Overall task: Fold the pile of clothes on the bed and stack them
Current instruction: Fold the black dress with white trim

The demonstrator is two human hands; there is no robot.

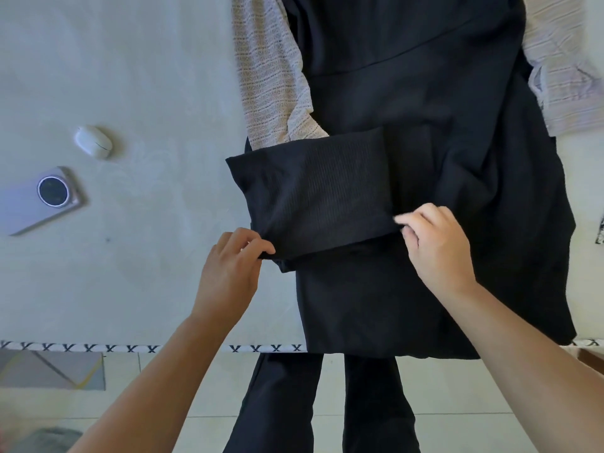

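A folded black ribbed garment (320, 191) lies on top of a larger black garment (441, 158) spread over the pale bed (147, 93). My left hand (228, 273) pinches the ribbed piece's near left corner. My right hand (434, 243) pinches its near right corner. A cream lace garment (268, 76) lies under the black clothes at the upper left, and a pale striped shirt (562, 67) lies at the upper right.
A white earbud case (93, 140) and a lilac phone (42, 197) lie on the bed at the left. The bed's near edge has a cross-stitch trim (98, 348). Below it are tiled floor, a grey mat (49, 371) and my black-trousered legs (320, 403).
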